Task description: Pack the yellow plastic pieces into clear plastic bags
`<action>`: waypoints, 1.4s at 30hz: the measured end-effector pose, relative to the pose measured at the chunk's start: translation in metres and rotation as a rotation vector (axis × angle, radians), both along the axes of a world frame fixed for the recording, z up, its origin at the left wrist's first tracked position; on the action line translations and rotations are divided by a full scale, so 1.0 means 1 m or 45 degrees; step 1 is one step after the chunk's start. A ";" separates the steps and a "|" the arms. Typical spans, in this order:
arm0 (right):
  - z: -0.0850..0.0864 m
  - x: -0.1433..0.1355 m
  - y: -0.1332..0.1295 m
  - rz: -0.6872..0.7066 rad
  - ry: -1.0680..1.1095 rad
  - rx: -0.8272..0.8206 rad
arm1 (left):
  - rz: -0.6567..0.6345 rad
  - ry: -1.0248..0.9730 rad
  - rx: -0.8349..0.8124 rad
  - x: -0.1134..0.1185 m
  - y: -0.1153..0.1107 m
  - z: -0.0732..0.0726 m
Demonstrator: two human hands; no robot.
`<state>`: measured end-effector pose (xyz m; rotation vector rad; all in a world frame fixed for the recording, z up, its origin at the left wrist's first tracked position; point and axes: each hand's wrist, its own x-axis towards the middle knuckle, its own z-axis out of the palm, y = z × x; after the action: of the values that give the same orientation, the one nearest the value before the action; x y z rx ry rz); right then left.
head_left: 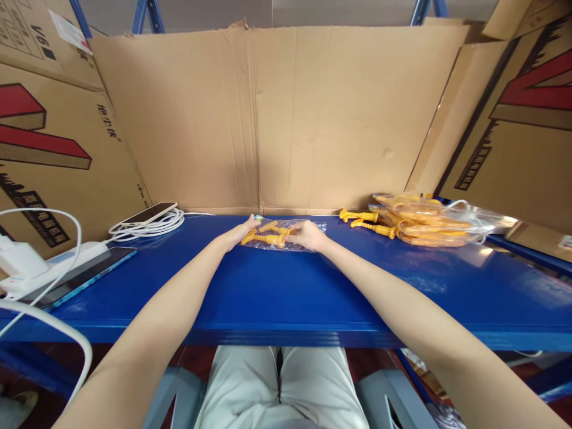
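A clear plastic bag (295, 245) lies flat near the back middle of the blue shelf, with yellow-orange plastic pieces (268, 239) in or on it. My left hand (241, 233) is closed on the bag's left end, beside a small green patch. At the right side, my right hand (308, 235) has its fingers pressed together at the end of the yellow pieces; whether it grips a piece or the bag film is hidden. Two loose yellow pieces (373, 229) lie further right, next to a big clear bag of yellow parts (438, 223).
On the left of the blue shelf (277, 298) are a coiled white cable (167, 225), a phone (152, 213), a dark phone (84, 274) and a white power strip (67, 262). Cardboard (335, 119) walls the back; printed boxes (49, 137) stand at both sides.
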<state>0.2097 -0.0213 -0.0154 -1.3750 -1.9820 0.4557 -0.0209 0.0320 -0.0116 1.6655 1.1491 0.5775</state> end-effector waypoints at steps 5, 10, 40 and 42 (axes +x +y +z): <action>-0.002 -0.001 -0.001 0.050 0.112 -0.032 | 0.038 -0.036 0.094 0.001 -0.011 0.006; 0.000 -0.001 -0.004 0.087 0.390 -0.278 | 0.139 -0.133 0.118 -0.003 -0.008 0.008; 0.001 -0.007 -0.007 0.123 0.360 -0.300 | 0.131 -0.089 0.139 -0.007 -0.001 0.005; 0.002 -0.008 -0.008 0.190 0.397 -0.340 | 0.117 -0.074 0.140 -0.008 -0.001 0.005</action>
<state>0.2017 -0.0296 -0.0136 -1.2254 -1.8176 0.9723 -0.0285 0.0310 -0.0066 1.6844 1.1744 0.7543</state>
